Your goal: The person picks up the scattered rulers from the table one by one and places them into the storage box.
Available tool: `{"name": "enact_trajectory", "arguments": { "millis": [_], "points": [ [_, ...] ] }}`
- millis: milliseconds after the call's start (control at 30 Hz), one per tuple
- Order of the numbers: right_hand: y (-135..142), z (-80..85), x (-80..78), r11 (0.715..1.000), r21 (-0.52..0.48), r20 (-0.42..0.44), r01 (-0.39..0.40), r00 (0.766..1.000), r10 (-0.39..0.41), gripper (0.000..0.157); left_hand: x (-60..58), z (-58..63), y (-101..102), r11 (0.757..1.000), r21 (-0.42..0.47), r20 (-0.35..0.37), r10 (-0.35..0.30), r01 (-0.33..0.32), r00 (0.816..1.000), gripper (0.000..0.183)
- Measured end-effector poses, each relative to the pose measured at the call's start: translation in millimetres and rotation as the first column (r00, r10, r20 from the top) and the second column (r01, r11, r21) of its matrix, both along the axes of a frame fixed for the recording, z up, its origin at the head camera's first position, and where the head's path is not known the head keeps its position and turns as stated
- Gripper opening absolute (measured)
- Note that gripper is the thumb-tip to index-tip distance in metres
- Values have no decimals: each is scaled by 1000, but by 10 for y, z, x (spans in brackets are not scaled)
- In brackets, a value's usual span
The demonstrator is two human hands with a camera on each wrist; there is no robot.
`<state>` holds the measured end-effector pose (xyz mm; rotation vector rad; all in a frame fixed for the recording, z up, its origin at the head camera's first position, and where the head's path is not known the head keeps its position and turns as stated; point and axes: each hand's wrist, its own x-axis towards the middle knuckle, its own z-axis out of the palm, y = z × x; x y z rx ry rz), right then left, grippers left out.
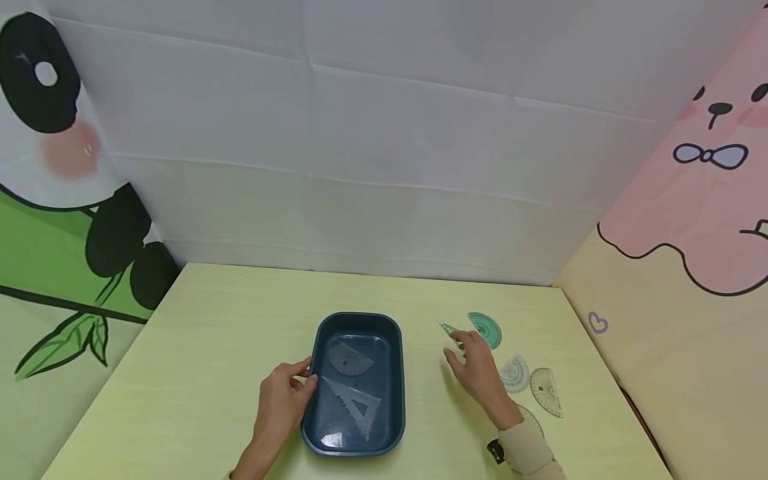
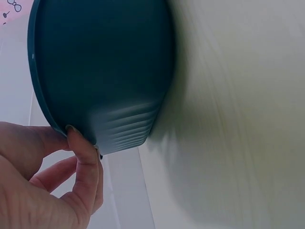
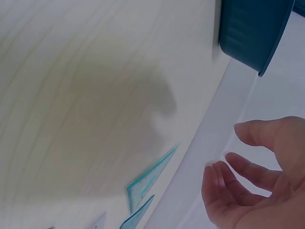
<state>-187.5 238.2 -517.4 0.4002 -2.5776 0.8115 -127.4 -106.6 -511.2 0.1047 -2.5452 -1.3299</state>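
Note:
A dark blue plastic basin (image 1: 403,380) sits on the table, holding a clear protractor (image 1: 349,360) and a clear set square (image 1: 344,395). My left hand (image 1: 281,403) pinches its left rim between thumb and fingers; the left wrist view shows the grip on the basin's edge (image 2: 34,71). To the right of the basin, my right hand (image 1: 477,370) hovers with bent fingers and thumb apart, nothing between them. Its fingertips overlap a green set square (image 1: 446,327) in the head view, and a green protractor (image 1: 487,328) lies just behind. The right wrist view shows that set square (image 3: 147,179) below the fingers.
Several clear protractors lie right of the basin: one (image 1: 516,375) beside my right hand, another (image 1: 546,393) farther right, and a third (image 1: 531,420) partly under the right sleeve (image 1: 528,448). A white cloth wall (image 1: 384,220) rises behind the pale yellow table (image 1: 240,320).

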Motion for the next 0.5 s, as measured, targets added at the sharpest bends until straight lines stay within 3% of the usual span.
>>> {"name": "enact_trajectory", "arguments": {
  "millis": [333, 500],
  "points": [
    [119, 6, -51, 999, -14, 127, 47, 991, -45, 32, 8, 13, 0, 1000, -6, -2, 5, -5, 1000, 33],
    [181, -23, -79, 998, -15, 147, 65, 987, -62, 33, 11, 19, 5, 1000, -4, -3, 4, -4, 1000, 33]
  ]
}}
